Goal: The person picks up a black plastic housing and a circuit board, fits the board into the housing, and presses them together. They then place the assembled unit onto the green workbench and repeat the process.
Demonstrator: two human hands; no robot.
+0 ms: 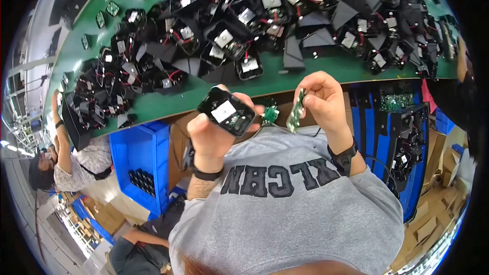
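In separate hands sit housing and circuit board.

Bright, mostly even indoor light. Lamps blown out, far left. Glare spots on green tabletop, upper left. Strong fisheye bowing toward rim; corners black. Centre fairly sharp, outskirts softer.
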